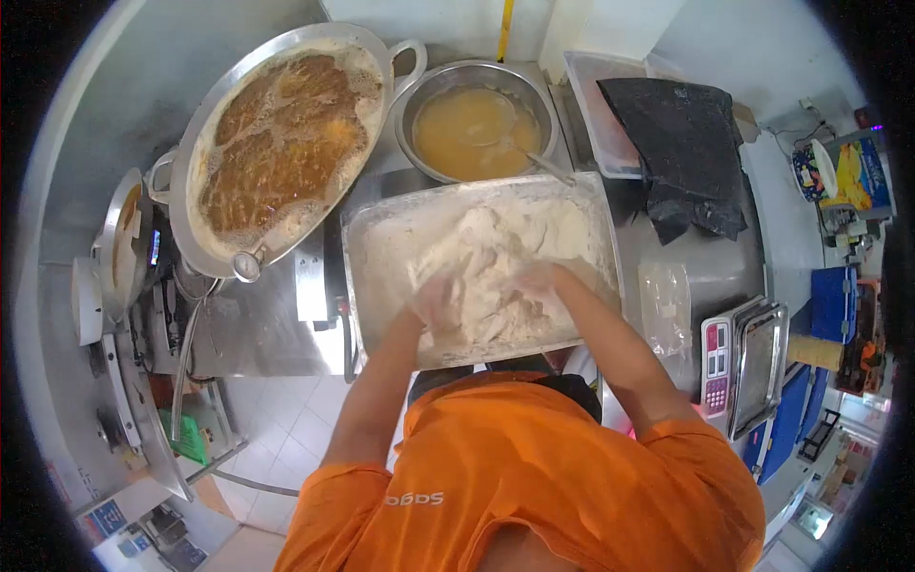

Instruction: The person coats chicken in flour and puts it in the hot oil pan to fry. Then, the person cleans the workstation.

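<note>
A rectangular metal tray [355,229] in front of me holds white flour [386,243] and a heap of flour-coated pieces [491,272], whose kind the coating hides. My left hand [436,303] reaches into the left side of the heap, touching it. On the heap's right side is my right hand [537,279], also in contact with the floured pieces. Flour dusts both hands, and their fingers are blurred and partly buried, so any grip is hidden. Just behind the tray stands a steel bowl [405,119] of cloudy yellowish liquid, with a ladle handle [551,168] resting over its rim.
A large two-handled pan [181,214] of bubbling brown oil stands at left, with a thermometer [247,265] at its rim. A black plastic bag [677,143] lies over a clear container [600,124] at right. Nearby are a clear bag [664,305] and a scale [717,367].
</note>
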Action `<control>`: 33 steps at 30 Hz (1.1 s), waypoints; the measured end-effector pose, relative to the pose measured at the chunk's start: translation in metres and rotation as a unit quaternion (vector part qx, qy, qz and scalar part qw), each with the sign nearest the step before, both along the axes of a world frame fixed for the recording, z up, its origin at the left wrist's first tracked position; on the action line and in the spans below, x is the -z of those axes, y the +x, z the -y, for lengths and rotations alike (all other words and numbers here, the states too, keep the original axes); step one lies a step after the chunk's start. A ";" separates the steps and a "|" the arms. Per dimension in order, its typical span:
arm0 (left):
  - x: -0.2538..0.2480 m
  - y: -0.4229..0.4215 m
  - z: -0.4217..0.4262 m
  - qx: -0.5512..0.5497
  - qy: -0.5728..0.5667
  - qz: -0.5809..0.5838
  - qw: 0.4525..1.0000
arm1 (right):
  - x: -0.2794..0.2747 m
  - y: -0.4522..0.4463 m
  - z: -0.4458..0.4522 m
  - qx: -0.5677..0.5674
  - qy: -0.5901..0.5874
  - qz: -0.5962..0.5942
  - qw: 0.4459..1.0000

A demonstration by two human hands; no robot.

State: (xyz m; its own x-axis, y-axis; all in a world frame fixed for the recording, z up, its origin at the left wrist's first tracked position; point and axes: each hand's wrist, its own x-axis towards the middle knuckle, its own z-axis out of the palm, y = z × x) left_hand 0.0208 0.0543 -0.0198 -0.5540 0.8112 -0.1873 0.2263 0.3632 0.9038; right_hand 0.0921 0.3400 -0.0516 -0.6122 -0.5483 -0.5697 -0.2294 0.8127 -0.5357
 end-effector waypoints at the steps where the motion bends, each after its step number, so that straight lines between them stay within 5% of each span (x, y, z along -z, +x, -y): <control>1: 0.000 0.003 -0.010 -0.065 0.025 0.105 0.992 | 0.008 -0.015 0.009 -0.136 0.056 -0.063 0.987; 2: 0.014 0.004 -0.030 -0.157 0.036 0.305 0.939 | 0.007 -0.019 0.009 -0.173 0.082 -0.078 0.978; 4: 0.063 0.007 -0.036 -0.219 0.047 0.384 0.896 | -0.008 -0.024 0.004 -0.151 0.100 -0.066 0.981; 7: 0.122 0.013 -0.010 -0.184 -0.032 0.098 0.978 | -0.037 -0.014 -0.012 0.036 0.120 -0.112 0.986; 8: 0.116 0.004 -0.003 -0.196 -0.116 0.038 0.973 | -0.040 -0.008 -0.019 0.099 0.133 -0.148 0.975; 10: 0.065 -0.007 -0.005 -0.198 -0.112 0.053 0.972 | -0.015 -0.004 -0.044 0.262 0.036 -0.131 0.955; 11: 0.003 -0.015 -0.013 -0.186 -0.022 0.126 0.974 | 0.003 -0.009 -0.044 0.319 -0.001 -0.112 0.941; 13: 0.011 -0.029 -0.014 -0.053 0.004 -0.099 0.994 | 0.039 -0.021 -0.031 0.410 -0.067 -0.070 0.907; 15: 0.024 -0.031 -0.022 0.002 -0.014 -0.268 0.963 | 0.044 -0.021 -0.027 0.394 -0.110 -0.122 0.904; 17: 0.039 -0.029 -0.026 0.050 -0.113 -0.304 0.944 | 0.042 -0.019 -0.032 0.278 -0.145 -0.278 0.908; 19: 0.039 -0.047 -0.020 0.068 -0.194 -0.195 0.959 | 0.031 -0.026 -0.029 0.150 -0.182 -0.427 0.873; 23: 0.005 -0.043 0.015 -0.125 -0.130 0.247 0.952 | -0.031 0.002 -0.052 0.241 0.009 0.002 0.970; 24: 0.006 -0.040 0.025 -0.169 -0.101 0.325 0.925 | -0.024 0.012 -0.066 0.180 0.067 -0.010 0.981; 29: 0.008 -0.009 0.012 -0.183 0.073 0.442 0.875 | 0.015 0.046 -0.016 0.193 -0.115 -0.030 0.974; 32: 0.011 0.004 -0.030 -0.081 0.204 -0.001 0.976 | -0.002 0.017 0.034 0.167 -0.113 -0.070 0.977; 33: -0.002 0.002 -0.038 -0.169 0.149 0.171 0.959 | -0.006 0.009 0.042 0.167 -0.095 -0.090 0.977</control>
State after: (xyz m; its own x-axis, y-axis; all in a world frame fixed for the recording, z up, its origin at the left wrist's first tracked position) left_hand 0.0231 0.0924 -0.0174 -0.7420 0.6423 -0.1921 -0.1871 0.0767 0.9793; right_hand 0.1007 0.2979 -0.0457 -0.8560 -0.3855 -0.3446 -0.0717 0.7485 -0.6592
